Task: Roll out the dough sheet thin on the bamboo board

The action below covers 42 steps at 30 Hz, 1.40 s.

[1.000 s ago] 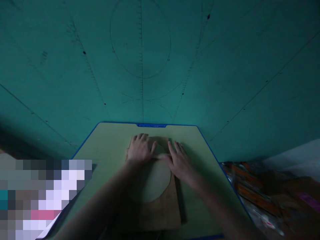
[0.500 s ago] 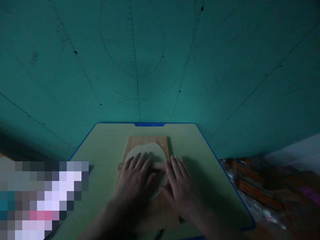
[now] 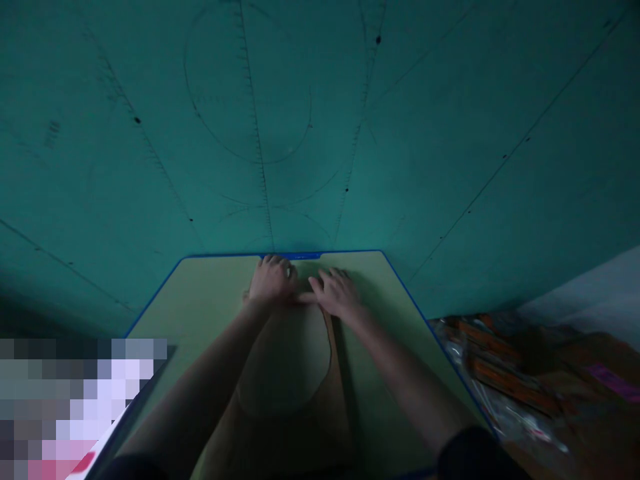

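Note:
A pale, flat sheet of dough (image 3: 287,363) lies spread on a wooden board (image 3: 330,417). Across the board's far end is a wooden rolling pin (image 3: 307,298), partly covered by my hands. My left hand (image 3: 273,280) rests over the pin's left part, its fingers bent over the far side. Over the right end, my right hand (image 3: 339,292) bears on the pin with fingers curved forward and the thumb pointing toward the left hand. The dough's left edge is partly hidden behind my left forearm.
The board lies on a pale table (image 3: 215,283) with a blue rim, against a green wall (image 3: 310,167) bearing drawn lines. Plastic-wrapped orange packages (image 3: 505,373) sit beyond the table's right edge. A blurred-out patch covers the lower left.
Both hands have moved forward with the rolling pin, from the middle of the dough to the board's far end. More of the dough shows on the near side, and the view has shifted slightly.

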### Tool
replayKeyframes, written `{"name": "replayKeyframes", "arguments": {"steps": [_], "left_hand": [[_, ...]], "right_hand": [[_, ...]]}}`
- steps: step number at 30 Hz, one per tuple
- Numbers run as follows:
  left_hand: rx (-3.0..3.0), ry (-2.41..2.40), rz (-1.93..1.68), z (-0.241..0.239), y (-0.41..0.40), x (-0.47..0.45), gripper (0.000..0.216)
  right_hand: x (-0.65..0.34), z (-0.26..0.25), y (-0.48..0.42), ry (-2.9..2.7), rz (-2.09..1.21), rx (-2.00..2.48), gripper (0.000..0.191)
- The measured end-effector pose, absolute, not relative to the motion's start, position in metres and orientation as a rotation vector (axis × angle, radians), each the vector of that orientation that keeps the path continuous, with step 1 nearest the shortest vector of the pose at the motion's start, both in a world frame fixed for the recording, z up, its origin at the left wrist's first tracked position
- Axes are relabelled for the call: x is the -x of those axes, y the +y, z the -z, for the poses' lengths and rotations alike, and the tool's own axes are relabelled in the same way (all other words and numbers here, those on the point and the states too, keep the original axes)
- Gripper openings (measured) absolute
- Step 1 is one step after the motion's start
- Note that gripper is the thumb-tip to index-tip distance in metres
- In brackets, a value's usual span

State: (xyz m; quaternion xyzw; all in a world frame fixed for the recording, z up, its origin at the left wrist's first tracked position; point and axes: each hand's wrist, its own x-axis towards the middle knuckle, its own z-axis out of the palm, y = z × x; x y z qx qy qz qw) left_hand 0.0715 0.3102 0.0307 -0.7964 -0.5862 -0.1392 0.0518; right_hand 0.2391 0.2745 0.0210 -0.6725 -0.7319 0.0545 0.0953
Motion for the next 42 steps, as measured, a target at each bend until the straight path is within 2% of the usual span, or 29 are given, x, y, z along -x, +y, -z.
{"name": "replayKeyframes", "arguments": {"steps": [4,7,12,14,18,21,28,33,38,42], "left_hand": [[2.4,-1.799,0.414,-0.038,0.331,-0.074,0.036],[2.409,-1.779,0.398,-0.036,0.312,-0.073,0.034],[2.512,-1.657,0.395,-0.012,0.217,-0.058,0.036],[2.537,-1.513,0.482,-0.002,0.171,-0.047,0.042],[2.655,-1.27,0.53,0.009,0.114,-0.029,0.057],[2.625,-1.233,0.542,0.006,0.125,-0.026,0.057],[2.579,-1.541,0.339,-0.014,0.201,-0.043,0.038],[2.616,-1.384,0.463,-0.01,0.158,-0.032,0.035],[2.684,-1.328,0.461,-0.016,0.121,-0.023,0.052],[2.736,-1.312,0.438,-0.016,0.144,-0.027,0.042]], "right_hand": [[-0.237,-0.034,0.297,-2.081,-0.181,2.084,0.057],[-0.236,-0.034,0.282,-2.108,-0.176,2.059,0.053],[-0.247,-0.012,0.189,-2.267,-0.129,1.793,0.054],[-0.257,-0.006,0.141,-2.296,-0.096,1.677,0.062],[-0.275,-0.003,0.081,-2.357,-0.11,1.526,0.066],[-0.277,-0.006,0.094,-2.388,-0.143,1.525,0.065],[-0.263,-0.017,0.173,-2.345,-0.226,1.609,0.051],[-0.267,-0.02,0.135,-2.317,-0.291,1.656,0.042],[-0.267,-0.014,0.103,-2.249,-0.265,1.619,0.042],[-0.262,-0.016,0.126,-2.233,-0.23,1.785,0.034]]}}
